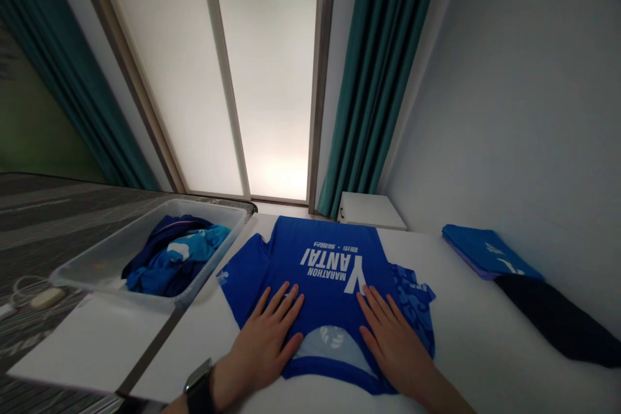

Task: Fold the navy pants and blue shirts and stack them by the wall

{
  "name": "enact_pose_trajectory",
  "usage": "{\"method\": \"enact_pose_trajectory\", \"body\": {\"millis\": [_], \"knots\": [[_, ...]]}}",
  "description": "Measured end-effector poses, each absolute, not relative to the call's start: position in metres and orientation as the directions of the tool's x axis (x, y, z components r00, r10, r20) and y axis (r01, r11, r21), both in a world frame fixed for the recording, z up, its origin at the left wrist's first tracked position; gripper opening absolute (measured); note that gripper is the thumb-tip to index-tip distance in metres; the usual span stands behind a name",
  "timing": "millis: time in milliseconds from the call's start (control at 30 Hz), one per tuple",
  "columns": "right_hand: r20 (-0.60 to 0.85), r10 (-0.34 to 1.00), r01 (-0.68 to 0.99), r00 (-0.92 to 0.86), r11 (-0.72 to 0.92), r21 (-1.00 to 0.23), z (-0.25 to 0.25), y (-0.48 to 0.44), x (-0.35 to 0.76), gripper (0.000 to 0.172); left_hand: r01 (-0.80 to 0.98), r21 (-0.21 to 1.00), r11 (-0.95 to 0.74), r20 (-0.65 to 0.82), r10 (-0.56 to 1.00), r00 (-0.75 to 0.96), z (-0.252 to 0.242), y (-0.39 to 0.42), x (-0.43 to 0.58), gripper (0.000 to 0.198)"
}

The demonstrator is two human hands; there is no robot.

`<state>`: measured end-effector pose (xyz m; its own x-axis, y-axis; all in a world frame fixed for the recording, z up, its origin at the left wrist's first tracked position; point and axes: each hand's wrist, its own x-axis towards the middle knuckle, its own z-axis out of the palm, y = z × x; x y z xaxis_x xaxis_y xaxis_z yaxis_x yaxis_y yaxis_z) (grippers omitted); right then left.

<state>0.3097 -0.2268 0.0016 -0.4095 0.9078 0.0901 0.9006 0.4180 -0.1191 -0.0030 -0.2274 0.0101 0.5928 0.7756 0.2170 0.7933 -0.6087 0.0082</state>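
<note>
White tabletop [485, 343] bore a blue shirt [330, 303], flat and not yet folded, beneath the spread left hand [264, 344] and right hand [395, 344]; folded clothes [490, 251] lay to their right, rumpled clothes [165, 272] leftward in a bin [104, 259].

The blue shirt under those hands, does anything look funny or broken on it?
On the blue shirt, the white lettering looks upside down, but only because the collar faces us. The sleeves don't match either: one sleeve shows a pattern, while the other sleeve looks mostly plain. I see no tear or spill.
</note>
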Motion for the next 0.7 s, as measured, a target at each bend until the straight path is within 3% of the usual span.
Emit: {"method": "enact_pose_trajectory", "body": {"millis": [233,333,467,700], "knots": [[0.122,0.914,0.907,-0.387,0.401,-0.128,0.010,-0.244,0.303,0.055,0.785,0.066,-0.616,0.189,0.780,0.596,0.020,-0.244,-0.007,0.060],[0.158,0.918,0.910,-0.365,0.387,-0.148,0.024,-0.232,0.295,0.046,0.797,0.119,-0.592,0.147,0.804,0.576,0.036,-0.231,0.000,0.053],[0.209,0.902,0.890,-0.378,0.416,-0.187,0.026,-0.204,0.283,0.049,0.776,0.139,-0.616,0.171,0.786,0.594,0.042,-0.203,0.015,0.052],[0.075,0.935,0.917,-0.348,0.356,-0.182,0.009,-0.191,0.275,0.062,0.767,0.116,-0.632,0.158,0.774,0.614,0.020,-0.181,0.016,0.057]]}}
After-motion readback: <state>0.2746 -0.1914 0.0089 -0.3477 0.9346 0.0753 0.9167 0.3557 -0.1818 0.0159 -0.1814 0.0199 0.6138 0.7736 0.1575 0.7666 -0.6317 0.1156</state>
